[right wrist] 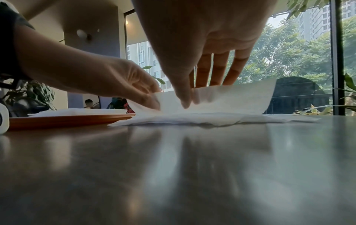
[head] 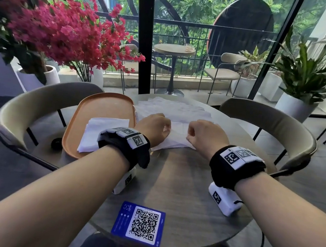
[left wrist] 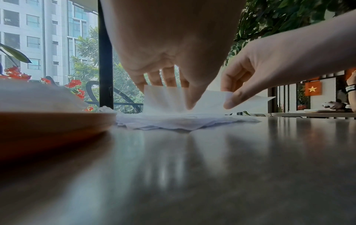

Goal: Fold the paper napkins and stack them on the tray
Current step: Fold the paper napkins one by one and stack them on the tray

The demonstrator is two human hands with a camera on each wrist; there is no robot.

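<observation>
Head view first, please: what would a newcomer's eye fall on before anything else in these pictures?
Probably the two hands at mid-table: the left hand and right hand each pinch the top napkin, lifting its edge off the loose pile. Next, the orange tray on the left, already holding folded napkins. Then the blue QR card at the table's near edge.

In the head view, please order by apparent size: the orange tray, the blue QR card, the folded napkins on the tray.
1. Orange tray, clearly the largest.
2. and 3. Blue QR card and folded napkins: they look similar, and the card lies nearer the camera, so I do not rank them.
</observation>
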